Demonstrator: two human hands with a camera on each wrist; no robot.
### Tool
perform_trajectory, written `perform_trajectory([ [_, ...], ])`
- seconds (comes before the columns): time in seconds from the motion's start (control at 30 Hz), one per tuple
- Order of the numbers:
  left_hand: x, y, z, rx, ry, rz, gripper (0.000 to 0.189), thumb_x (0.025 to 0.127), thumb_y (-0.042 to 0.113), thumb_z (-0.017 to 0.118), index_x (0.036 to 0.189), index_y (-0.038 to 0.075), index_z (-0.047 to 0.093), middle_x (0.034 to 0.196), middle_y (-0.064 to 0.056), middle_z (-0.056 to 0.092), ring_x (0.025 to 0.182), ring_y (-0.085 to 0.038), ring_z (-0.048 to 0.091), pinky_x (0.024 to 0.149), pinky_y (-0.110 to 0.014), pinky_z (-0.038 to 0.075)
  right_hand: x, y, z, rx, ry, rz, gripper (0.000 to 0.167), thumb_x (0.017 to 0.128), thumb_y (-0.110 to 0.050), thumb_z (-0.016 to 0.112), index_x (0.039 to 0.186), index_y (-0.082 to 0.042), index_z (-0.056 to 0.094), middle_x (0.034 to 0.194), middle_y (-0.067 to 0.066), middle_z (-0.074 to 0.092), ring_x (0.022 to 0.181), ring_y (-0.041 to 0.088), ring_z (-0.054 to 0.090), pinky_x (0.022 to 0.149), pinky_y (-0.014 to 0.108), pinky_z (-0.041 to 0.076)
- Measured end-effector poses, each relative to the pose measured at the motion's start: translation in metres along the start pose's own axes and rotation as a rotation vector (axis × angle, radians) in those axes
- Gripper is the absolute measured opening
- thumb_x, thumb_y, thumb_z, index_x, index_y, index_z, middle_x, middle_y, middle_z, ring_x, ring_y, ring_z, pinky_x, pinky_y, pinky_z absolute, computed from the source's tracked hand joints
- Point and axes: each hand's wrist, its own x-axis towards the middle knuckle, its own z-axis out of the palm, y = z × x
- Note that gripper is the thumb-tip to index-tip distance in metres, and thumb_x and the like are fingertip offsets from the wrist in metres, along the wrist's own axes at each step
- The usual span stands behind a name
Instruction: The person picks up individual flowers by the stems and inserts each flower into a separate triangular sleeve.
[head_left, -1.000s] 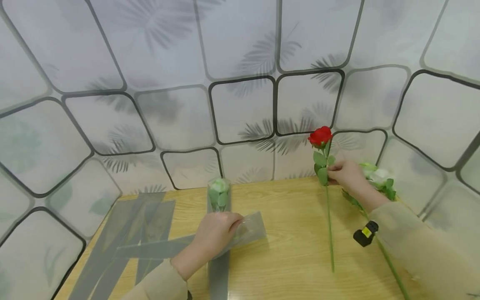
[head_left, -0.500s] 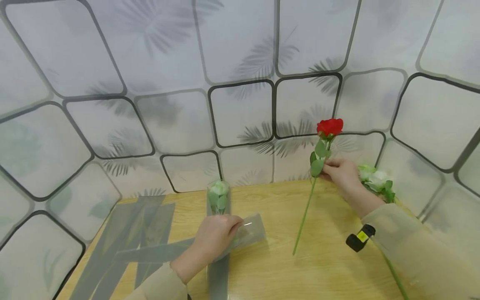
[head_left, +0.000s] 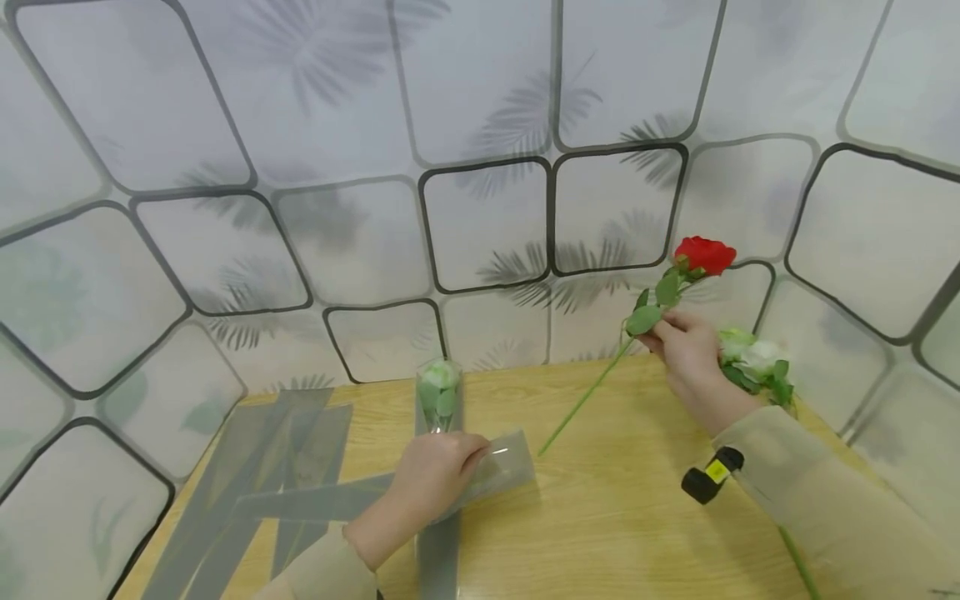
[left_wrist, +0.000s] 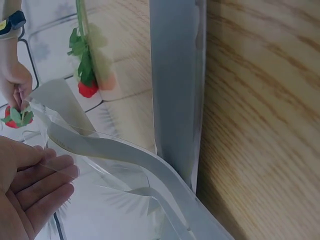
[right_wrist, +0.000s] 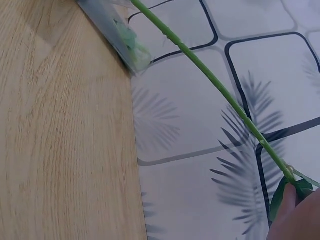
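Observation:
My left hand (head_left: pixel 435 471) pinches the edge of a clear and grey plastic flower sleeve (head_left: pixel 510 467). In the left wrist view the mouth of the sleeve (left_wrist: pixel 107 147) gapes beside the fingers. At the right, my right hand (head_left: pixel 686 350) holds a red rose (head_left: pixel 705 255) by its upper stem, among the leaves. The rose leans with its bloom up to the right; its bare green stem (right_wrist: pixel 215 80) slants down left, the end near the sleeve's mouth. Behind the left hand lies a pale green-white flower (head_left: pixel 438 387) inside another sleeve, its lower part partly covered.
Several flat grey sleeves (head_left: pixel 247 467) overlap on the left of the wooden table (head_left: pixel 585 533). White flowers (head_left: pixel 757 358) with a long stem lie at the right, partly under the right arm. A patterned curtain (head_left: pixel 487 225) stands along the back.
The right hand has tilted the red rose from nearly upright, so its bloom swung right and its stem end swung up and left toward the sleeve. The left hand stays put.

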Motion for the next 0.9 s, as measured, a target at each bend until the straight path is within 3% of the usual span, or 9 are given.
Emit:
perform_trajectory([
  [0.1, 0.001, 0.001, -0.001, -0.001, -0.003, -0.003, 0.005, 0.091, 0.013, 0.084, 0.096, 0.014, 0.083, 0.089, 0.000, 0.084, 0.075, -0.012, 0.079, 0.063, -0.028, 0.063, 0.000, 0.001, 0.002, 0.087, 0.052, 0.037, 0.039, 0.108, 0.000, 0.052, 0.147, 0.005, 0.052, 0.110, -0.003, 0.059, 0.074, -0.002, 0.074, 0.076, 0.013, 0.062],
  [0.23, 0.002, 0.001, -0.002, -0.008, -0.014, -0.007, 0.006, 0.091, 0.013, 0.083, 0.097, 0.014, 0.084, 0.091, 0.000, 0.084, 0.075, -0.012, 0.080, 0.063, -0.028, 0.063, -0.001, 0.003, 0.005, 0.185, 0.090, 0.092, 0.046, 0.108, 0.000, 0.052, 0.154, 0.003, 0.048, 0.112, -0.002, 0.059, 0.072, 0.000, 0.075, 0.073, 0.015, 0.062],
  [0.37, 0.002, 0.003, -0.004, -0.013, -0.006, -0.011, 0.007, 0.092, 0.013, 0.083, 0.098, 0.014, 0.084, 0.091, 0.000, 0.084, 0.075, -0.012, 0.080, 0.063, -0.028, 0.063, -0.005, 0.008, 0.011, 0.194, 0.078, 0.133, 0.056, 0.109, -0.004, 0.050, 0.163, 0.001, 0.035, 0.116, -0.002, 0.058, 0.074, -0.002, 0.074, 0.076, 0.014, 0.062],
  [0.5, 0.003, 0.004, -0.005, -0.026, 0.014, -0.015, 0.006, 0.091, 0.011, 0.083, 0.098, 0.013, 0.084, 0.090, -0.001, 0.084, 0.074, -0.013, 0.079, 0.063, -0.027, 0.063, -0.010, 0.014, 0.017, 0.163, 0.053, 0.158, 0.056, 0.111, -0.009, 0.050, 0.164, -0.002, 0.034, 0.124, -0.003, 0.055, 0.078, -0.004, 0.072, 0.086, 0.014, 0.061],
  [0.6, 0.003, 0.004, -0.006, -0.036, 0.026, -0.020, 0.006, 0.091, 0.010, 0.083, 0.097, 0.012, 0.084, 0.090, -0.002, 0.084, 0.074, -0.013, 0.079, 0.064, -0.028, 0.063, -0.016, 0.018, 0.021, 0.175, 0.009, 0.150, 0.039, 0.111, -0.009, 0.049, 0.150, -0.007, 0.052, 0.124, -0.004, 0.055, 0.084, -0.004, 0.072, 0.090, 0.014, 0.060],
  [0.7, 0.004, 0.003, -0.008, -0.041, 0.037, -0.028, 0.004, 0.092, 0.011, 0.083, 0.096, 0.011, 0.084, 0.089, -0.002, 0.083, 0.073, -0.013, 0.079, 0.065, -0.027, 0.064, -0.023, 0.023, 0.025, 0.224, -0.037, 0.128, 0.018, 0.110, -0.006, 0.051, 0.115, -0.009, 0.067, 0.114, -0.005, 0.061, 0.087, 0.000, 0.074, 0.087, 0.016, 0.061],
  [0.8, 0.005, 0.002, -0.010, -0.042, 0.041, -0.033, 0.004, 0.093, 0.014, 0.082, 0.096, 0.011, 0.083, 0.089, -0.002, 0.083, 0.073, -0.013, 0.080, 0.065, -0.026, 0.064, -0.029, 0.027, 0.030, 0.251, -0.063, 0.110, 0.028, 0.110, -0.003, 0.052, 0.094, -0.015, 0.072, 0.103, -0.006, 0.067, 0.086, 0.002, 0.076, 0.086, 0.016, 0.062],
  [0.9, 0.005, 0.002, -0.011, -0.035, 0.044, -0.030, 0.005, 0.094, 0.015, 0.081, 0.096, 0.011, 0.083, 0.089, -0.003, 0.083, 0.073, -0.014, 0.080, 0.064, -0.025, 0.064, -0.035, 0.030, 0.035, 0.251, -0.083, 0.096, 0.031, 0.109, -0.002, 0.051, 0.091, -0.017, 0.072, 0.098, -0.008, 0.069, 0.085, 0.002, 0.077, 0.087, 0.016, 0.062],
])
